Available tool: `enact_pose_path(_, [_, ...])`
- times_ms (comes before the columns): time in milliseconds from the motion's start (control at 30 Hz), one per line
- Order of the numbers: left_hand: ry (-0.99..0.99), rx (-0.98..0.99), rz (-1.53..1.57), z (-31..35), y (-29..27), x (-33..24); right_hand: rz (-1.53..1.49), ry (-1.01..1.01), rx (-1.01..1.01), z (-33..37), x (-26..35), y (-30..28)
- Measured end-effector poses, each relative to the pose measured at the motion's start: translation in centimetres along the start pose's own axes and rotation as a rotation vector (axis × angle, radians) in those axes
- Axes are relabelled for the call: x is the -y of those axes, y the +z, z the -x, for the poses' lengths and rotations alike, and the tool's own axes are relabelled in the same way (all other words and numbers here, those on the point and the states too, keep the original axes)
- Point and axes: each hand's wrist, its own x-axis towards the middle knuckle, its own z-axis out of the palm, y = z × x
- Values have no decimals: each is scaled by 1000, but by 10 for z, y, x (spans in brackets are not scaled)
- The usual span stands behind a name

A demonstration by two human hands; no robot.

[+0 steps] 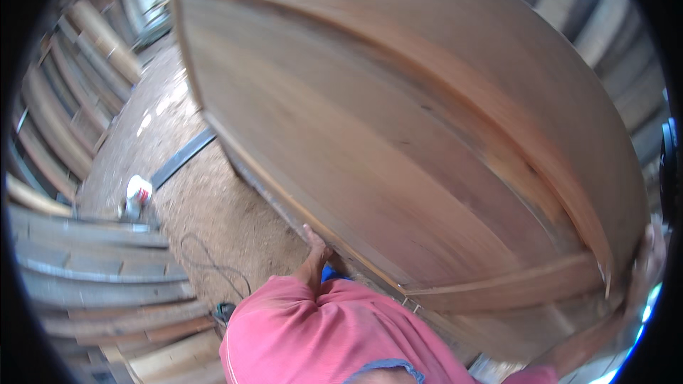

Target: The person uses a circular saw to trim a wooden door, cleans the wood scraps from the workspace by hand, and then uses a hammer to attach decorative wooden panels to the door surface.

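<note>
A large brown wooden panel [341, 149] with a raised border strip fills most of the view, tilted up close in front of me. My left hand [316, 245] is closed on its near lower edge, with the thumb lying up along the rim. Far to the right, my right hand [647, 263] grips the panel's right edge, the arm stretched out along its side. That hand is blurred, and its fingertips are partly hidden at the rim of the picture. The panel's underside cannot be seen.
Stacked boards [107, 263] lie on the left, and more planks [71, 99] lean behind them. On the dirt floor [235, 235] are a white bucket [139, 188], a dark flat bar [183, 158] and a cord [203, 263]. Timber [605, 21] stands behind the panel at upper right.
</note>
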Motion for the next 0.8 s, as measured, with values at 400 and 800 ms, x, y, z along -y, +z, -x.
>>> enact_pose_path(400, [-174, -8, -197, 39, -28, -54, -239, -61, 275, -63, 59, 48])
enact_pose_path(800, [-156, -247, -323, 127, -157, -123, 33, 54, 588, -46, 19, 313])
